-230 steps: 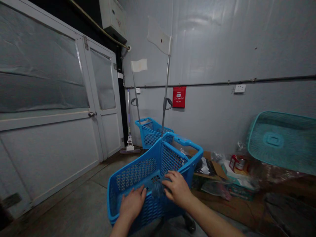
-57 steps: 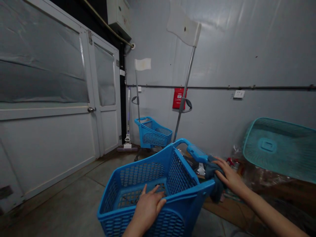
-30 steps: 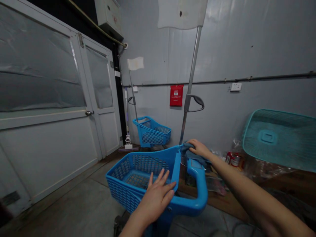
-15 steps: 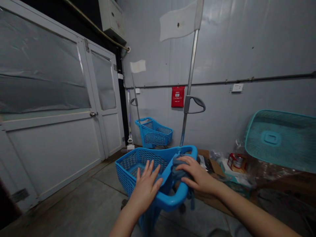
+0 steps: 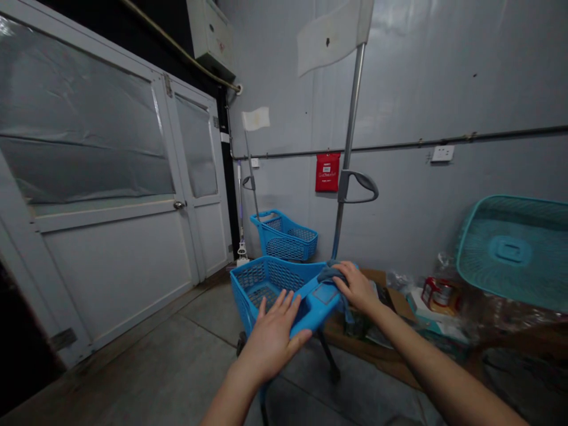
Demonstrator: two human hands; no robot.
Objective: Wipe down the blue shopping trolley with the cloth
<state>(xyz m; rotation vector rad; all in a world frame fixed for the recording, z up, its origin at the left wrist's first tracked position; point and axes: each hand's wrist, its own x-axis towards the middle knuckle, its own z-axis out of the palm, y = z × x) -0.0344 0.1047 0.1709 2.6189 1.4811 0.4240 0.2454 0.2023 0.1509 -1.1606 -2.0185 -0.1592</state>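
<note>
A small blue plastic shopping cart point(image 5: 248, 299) with perforated basket walls stands in front of me. My left hand point(image 5: 277, 334) lies on the near corner by its handle end, fingers stretched out and spread, nothing gripped. My right hand point(image 5: 357, 288) presses a grey-blue cloth point(image 5: 331, 273) onto the far side of the handle end, its fingers curled over the fabric. Part of the cloth hangs down below that hand. Between both hands shows a flat panel point(image 5: 325, 293) with a rectangular outline. From the cart rises a metal pole point(image 5: 354, 100) carrying a white flag point(image 5: 328, 41) and a grey grip.
A second blue cart point(image 5: 288, 236) with a flag stands by the wall, near a mop point(image 5: 241, 236). White doors point(image 5: 119, 260) are at left. To the right lie cardboard, plastic wrap and a red can point(image 5: 437, 293), beneath a turquoise basket point(image 5: 510, 248).
The cart's handle end has tilted, so its flat panel and a leg below now show. My right hand and the cloth moved slightly up; my left hand shifted right along with the cart.
</note>
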